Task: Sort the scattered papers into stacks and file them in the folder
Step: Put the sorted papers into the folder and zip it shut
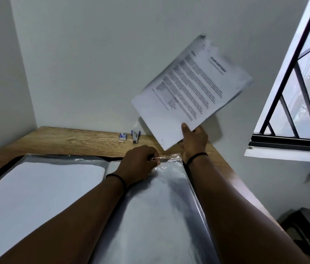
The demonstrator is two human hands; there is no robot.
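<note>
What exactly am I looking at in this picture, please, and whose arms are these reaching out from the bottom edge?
There is no machine here: a person wears a wide-angle camera on the head, so you look down along their own arms. The right hand holds up a stack of printed papers. The left hand pinches the top edge of a clear plastic sleeve in an open folder lying on the wooden table. The folder's left page already holds white sheets. Near the wall lie a stapler and a small box.
</note>
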